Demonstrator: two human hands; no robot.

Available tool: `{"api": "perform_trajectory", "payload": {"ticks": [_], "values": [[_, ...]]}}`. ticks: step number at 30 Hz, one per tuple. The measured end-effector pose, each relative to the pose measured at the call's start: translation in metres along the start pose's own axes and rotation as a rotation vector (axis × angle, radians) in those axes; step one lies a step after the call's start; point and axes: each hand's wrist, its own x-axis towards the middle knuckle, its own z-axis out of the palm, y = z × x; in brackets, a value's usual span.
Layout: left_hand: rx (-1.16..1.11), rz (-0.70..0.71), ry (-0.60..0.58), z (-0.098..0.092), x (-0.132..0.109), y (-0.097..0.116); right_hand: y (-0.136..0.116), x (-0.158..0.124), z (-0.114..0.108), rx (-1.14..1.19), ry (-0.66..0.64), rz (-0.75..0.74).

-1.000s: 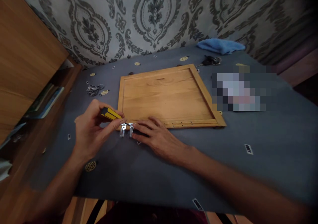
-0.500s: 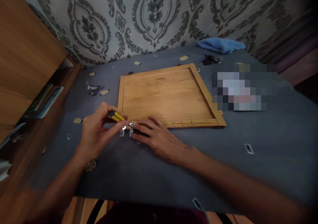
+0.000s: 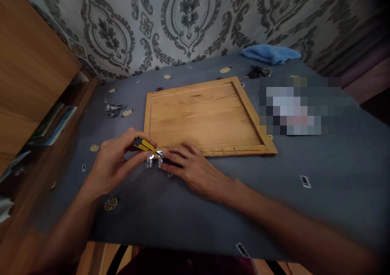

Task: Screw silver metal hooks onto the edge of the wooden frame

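A wooden panel (image 3: 201, 118) with a raised frame lies flat on a table with a grey cloth (image 3: 319, 173). At its near left corner sits a small metal hinge (image 3: 154, 158). My left hand (image 3: 114, 163) grips a yellow and black screwdriver (image 3: 143, 143), whose tip points at the hinge. My right hand (image 3: 189, 167) rests on the cloth beside the hinge, fingers bent and pressing on it at the panel's near edge.
More metal hardware (image 3: 114, 109) lies at the left of the table, a blue cloth (image 3: 269, 53) and dark keys (image 3: 257, 72) at the back. A wooden cabinet (image 3: 27, 72) with books stands to the left. Patterned wallpaper is behind.
My left hand with the screwdriver has shifted slightly right and turned a little at the hinge. My right hand stays in place.
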Motion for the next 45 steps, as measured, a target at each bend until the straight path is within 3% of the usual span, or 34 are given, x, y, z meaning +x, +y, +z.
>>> {"api": "perform_trajectory", "payload": {"ticks": [7, 18, 45], "values": [[0.137, 0.02, 0.072, 0.006, 0.001, 0.004, 0.0, 0.0, 0.001, 0.014, -0.002, 0.007], [0.082, -0.045, 0.157, 0.011, 0.0, 0.008, 0.001, -0.001, 0.001, 0.021, -0.002, 0.004], [-0.002, -0.05, 0.118, 0.008, -0.001, 0.003, 0.001, -0.001, 0.004, -0.002, 0.004, 0.008]]}}
